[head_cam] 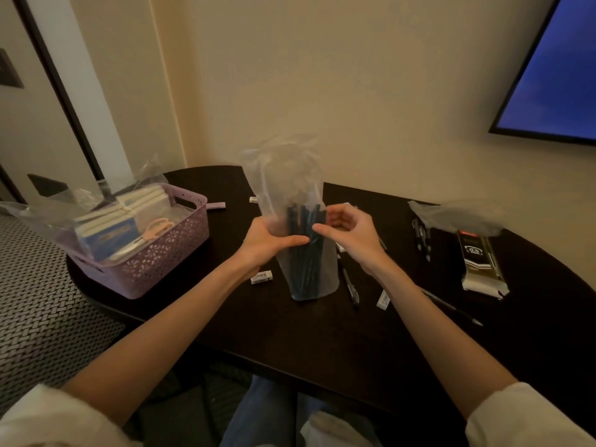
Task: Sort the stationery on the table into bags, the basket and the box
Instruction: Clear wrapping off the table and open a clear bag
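Note:
A clear plastic bag stands upright on the dark table, holding a bundle of dark pencils. My left hand grips the bag's left side around the pencils. My right hand pinches the bag's right side with thumb and fingertips. Loose erasers and a black pen lie on the table around the bag. A purple basket at the left holds notebooks and pink scissors.
At the right lie a black-and-white lead box, another clear bag over dark pens, and a pen by my right forearm. A woven seat sits left of the table. A blue screen hangs on the wall at upper right.

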Demonstrator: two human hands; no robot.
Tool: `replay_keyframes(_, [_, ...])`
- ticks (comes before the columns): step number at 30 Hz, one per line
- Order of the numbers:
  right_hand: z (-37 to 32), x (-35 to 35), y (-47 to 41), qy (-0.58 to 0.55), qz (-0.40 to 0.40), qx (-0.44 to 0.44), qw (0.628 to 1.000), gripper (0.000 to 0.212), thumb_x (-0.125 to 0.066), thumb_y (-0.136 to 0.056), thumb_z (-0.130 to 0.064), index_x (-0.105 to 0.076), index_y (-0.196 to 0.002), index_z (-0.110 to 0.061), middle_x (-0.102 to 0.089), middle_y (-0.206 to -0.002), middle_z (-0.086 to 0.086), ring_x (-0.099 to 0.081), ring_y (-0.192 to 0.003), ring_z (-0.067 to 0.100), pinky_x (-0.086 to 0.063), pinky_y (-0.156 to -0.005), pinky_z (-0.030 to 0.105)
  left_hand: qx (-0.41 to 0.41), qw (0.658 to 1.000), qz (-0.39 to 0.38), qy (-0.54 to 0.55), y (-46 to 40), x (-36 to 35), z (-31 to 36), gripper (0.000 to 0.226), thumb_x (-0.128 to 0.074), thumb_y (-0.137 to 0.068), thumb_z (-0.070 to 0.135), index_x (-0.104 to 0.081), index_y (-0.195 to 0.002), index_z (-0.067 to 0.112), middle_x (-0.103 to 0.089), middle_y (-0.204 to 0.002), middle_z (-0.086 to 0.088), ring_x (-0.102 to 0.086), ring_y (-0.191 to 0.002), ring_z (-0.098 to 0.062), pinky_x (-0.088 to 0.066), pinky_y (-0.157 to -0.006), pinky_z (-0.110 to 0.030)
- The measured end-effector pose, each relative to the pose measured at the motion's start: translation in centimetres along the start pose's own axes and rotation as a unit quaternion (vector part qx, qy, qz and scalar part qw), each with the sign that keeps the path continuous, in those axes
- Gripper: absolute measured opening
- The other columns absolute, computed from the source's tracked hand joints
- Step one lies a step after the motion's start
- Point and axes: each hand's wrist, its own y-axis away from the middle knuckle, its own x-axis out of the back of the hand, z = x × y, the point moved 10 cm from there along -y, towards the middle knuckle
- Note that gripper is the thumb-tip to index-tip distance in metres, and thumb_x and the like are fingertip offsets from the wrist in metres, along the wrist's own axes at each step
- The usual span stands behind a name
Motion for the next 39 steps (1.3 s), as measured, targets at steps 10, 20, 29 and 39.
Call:
replay_keyframes(10, [-0.8, 0.0, 0.5, -0.019, 0.001, 0.041, 0.999, 0.020, -0.067, -0.086, -0.007, -0.071, -0.105, -0.014, -0.072, -0.100, -0.006, -0.067, -0.097, 0.006, -0.053, -0.082, 0.020, -0.077, 0.996, 0.030, -0.019, 0.3, 1.1, 3.1, 0.027, -0.065, -0.089, 0.012, -0.063, -0.114, 0.023, -0.067, -0.110, 0.012, -0.062, -0.105, 0.003, -0.050, -0.082, -0.012])
replay_keyframes(20, [-0.3, 0.3, 0.3, -0.056, 0.017, 0.000, 0.998, 0.013, -0.072, -0.082, -0.007, -0.071, -0.093, -0.014, -0.072, -0.090, -0.005, -0.068, -0.090, 0.007, -0.053, -0.078, 0.020, -0.095, 0.994, 0.024, -0.040, -0.4, 1.7, 4.7, 0.038, -0.073, -0.082, 0.016, -0.064, -0.118, 0.010, -0.068, -0.115, 0.004, -0.062, -0.109, -0.002, -0.050, -0.088, -0.017])
replay_keyframes(29, [0.1, 0.7, 0.2, -0.005, -0.062, -0.025, 0.998, 0.008, -0.066, -0.088, -0.012, -0.072, -0.092, -0.009, -0.073, -0.094, 0.006, -0.069, -0.093, 0.016, -0.055, -0.082, 0.025, -0.047, 0.997, 0.006, -0.059, -1.2, 0.7, 4.3, 0.021, -0.074, -0.082, 0.016, -0.068, -0.101, 0.018, -0.068, -0.105, 0.007, -0.062, -0.099, 0.004, -0.049, -0.083, -0.017])
replay_keyframes(39, [0.5, 1.3, -0.3, -0.064, -0.050, -0.064, 0.995, 0.032, -0.068, -0.081, 0.004, -0.057, -0.107, -0.011, -0.067, -0.094, 0.009, -0.067, -0.092, 0.022, -0.054, -0.087, 0.034, -0.056, 0.995, -0.015, 0.082, -0.3, 1.1, 4.9, 0.038, -0.070, -0.073, 0.022, -0.067, -0.110, 0.014, -0.071, -0.113, -0.004, -0.066, -0.108, -0.018, -0.054, -0.093, -0.033])
